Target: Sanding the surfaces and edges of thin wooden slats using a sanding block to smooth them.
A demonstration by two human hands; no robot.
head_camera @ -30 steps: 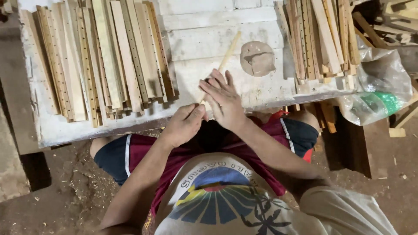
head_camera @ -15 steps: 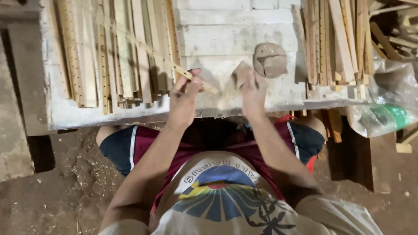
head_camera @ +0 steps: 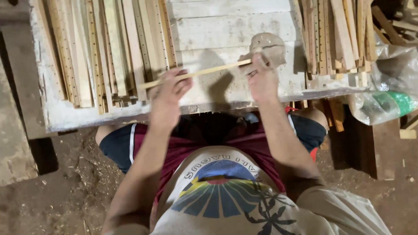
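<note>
Thin wooden strip (head_camera: 198, 73) spans both hands' grip (left (head_camera: 167, 93), right (head_camera: 261, 76))

On the left of our white-painted wooden bench (head_camera: 244, 26) we see a pile of pale wooden slats (head_camera: 104, 48), several of them marked with rows of small dots, lying side by side and overhanging the near edge. A second stack of slats (head_camera: 335, 35) lies at the right end. Beyond that end, a clear plastic bag (head_camera: 383, 102) with something green inside sits beside loose wood offcuts (head_camera: 405, 21). Under us, the dirt floor (head_camera: 65, 187) is strewn with shavings.
</note>
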